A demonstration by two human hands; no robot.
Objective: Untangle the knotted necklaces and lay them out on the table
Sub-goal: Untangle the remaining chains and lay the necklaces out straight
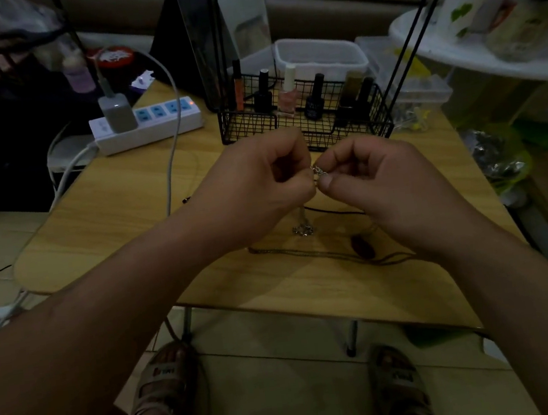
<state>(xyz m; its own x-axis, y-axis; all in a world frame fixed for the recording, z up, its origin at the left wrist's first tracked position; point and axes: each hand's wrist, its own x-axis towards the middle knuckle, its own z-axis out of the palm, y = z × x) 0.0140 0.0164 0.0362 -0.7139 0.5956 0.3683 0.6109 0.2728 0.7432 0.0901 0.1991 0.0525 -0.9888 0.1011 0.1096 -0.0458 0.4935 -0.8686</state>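
— What are the grips holding?
— The left grip (255,182) and right grip (376,181) are both curling tight, pinching a silver chain necklace (317,170) between them, fingertips almost meeting.
— And the rest of it?
— It is hanging below the grips, its pendant (303,229) dangling near the wooden surface (129,218). A dark cord necklace (306,255) is lying on the surface underneath them.

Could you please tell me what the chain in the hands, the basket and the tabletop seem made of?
The chain, pinched by the left hand and right hand, looks like silvery metal: its small links glint. The basket seems black coated metal wire, given its thin open grid. The tabletop shows pale wood grain, matt; possibly laminate.
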